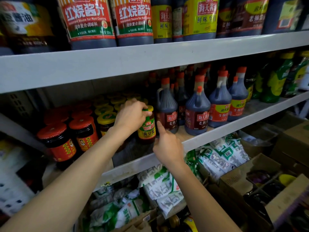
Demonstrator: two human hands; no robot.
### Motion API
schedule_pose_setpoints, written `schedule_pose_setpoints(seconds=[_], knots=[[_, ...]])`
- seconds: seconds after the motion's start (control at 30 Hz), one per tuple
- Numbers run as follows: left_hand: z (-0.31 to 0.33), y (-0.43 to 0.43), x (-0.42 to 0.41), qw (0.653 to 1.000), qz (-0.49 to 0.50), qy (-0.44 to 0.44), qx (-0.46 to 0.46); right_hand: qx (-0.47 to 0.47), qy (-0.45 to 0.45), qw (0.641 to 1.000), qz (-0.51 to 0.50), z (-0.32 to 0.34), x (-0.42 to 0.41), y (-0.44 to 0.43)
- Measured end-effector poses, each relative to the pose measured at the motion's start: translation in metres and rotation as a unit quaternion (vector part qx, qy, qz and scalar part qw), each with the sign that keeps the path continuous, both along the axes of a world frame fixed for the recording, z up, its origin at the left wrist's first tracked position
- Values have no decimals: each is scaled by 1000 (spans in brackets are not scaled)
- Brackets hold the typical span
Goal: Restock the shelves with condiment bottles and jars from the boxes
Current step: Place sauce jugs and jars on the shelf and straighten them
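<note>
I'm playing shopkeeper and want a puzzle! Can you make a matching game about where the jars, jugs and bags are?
Things:
1 front yellow-lidded jar
2 red-lidded jars
3 dark jugs
4 white-and-green bags

Places:
A below the shelf
B left hand grips its lid
C right of the gripped jar
D left of the yellow-lidded jars

Pairs: 1-B, 2-D, 3-C, 4-A.

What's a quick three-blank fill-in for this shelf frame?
1. The left hand grips the yellow-labelled glass jar by its ___.
2. The dark glass jars furthest left on the grey metal shelf have ___ lids.
3. The right hand points its ___ finger upward.
Missing: lid; red; index.
</note>
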State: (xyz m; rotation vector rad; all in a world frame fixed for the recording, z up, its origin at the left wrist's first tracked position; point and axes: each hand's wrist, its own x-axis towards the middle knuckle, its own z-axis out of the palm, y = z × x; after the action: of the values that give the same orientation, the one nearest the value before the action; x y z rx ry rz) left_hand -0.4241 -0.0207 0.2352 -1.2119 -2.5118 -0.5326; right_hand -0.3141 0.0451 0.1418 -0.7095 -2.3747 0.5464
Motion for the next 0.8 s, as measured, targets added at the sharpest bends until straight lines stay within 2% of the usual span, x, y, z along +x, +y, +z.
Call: schedule_pose_setpoints(seconds=[0.13,0.2,0.3,0.37,0.43,0.5,0.67,0.8], knots=[[-15,0,7,998,16,23,54,-5,-19,1000,-10,3,-8,-1],[-27,-2,15,992,1,5,129,-9,-18,999,-35,6,-18,-5],[-51,-8,15,956,62,-123,259,-10,-7,997,-72,9,-30,-9],[-67,-11,7,921,93,-261,275,-17,-2,996,-87,6,-31,-8],[-78,-12,3,886,72,-372,265,-17,-3,996,-91,2,-30,-8],[-83,-11,3,886,48,-380,262,-15,1,995,-97,-1,-31,-6],[-90,-6,2,908,25,-327,258,-7,9,994,-112,-2,-36,-2],[-95,-12,-4,906,-7,-361,219,-4,12,993,-121,-5,-37,-3]])
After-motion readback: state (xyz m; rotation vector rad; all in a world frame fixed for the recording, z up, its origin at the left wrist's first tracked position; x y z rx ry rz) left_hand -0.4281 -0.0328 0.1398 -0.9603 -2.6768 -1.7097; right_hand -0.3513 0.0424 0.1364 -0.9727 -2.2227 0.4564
